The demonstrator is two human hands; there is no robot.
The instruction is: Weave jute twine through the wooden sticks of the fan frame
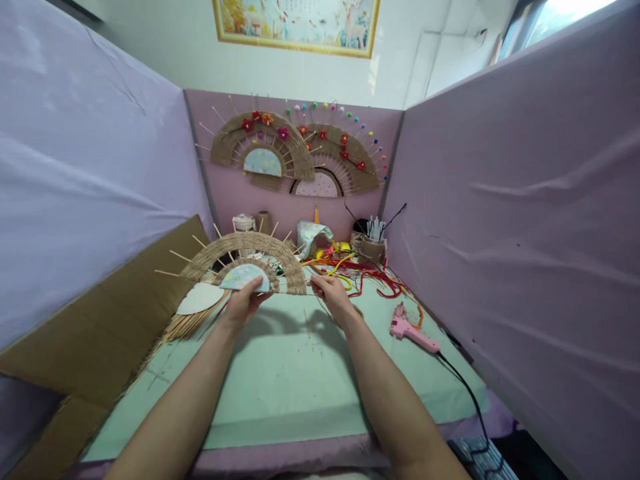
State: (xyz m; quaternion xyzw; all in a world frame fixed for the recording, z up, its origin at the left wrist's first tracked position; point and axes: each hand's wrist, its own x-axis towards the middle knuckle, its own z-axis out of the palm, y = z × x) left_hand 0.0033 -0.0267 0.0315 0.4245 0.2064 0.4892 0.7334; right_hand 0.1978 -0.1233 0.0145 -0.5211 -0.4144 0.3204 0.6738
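A half-round woven fan of brown twine and thin sticks is held up above the table, its straight edge downward. My left hand grips it at the light-blue patterned half-disc in its middle, thumb in front and fingers behind. At the fan's lower right corner, my right hand is closed in a pinch. A thin strand of twine trails down from those fingers; whether they also hold a stick end I cannot tell. Bare stick ends stick out past the fan's outer rim.
On the right of the green tabletop lies a pink glue gun with a black cord. Red and yellow stems clutter the back. A cardboard sheet leans at left beside a bundle of sticks. Finished fans hang behind.
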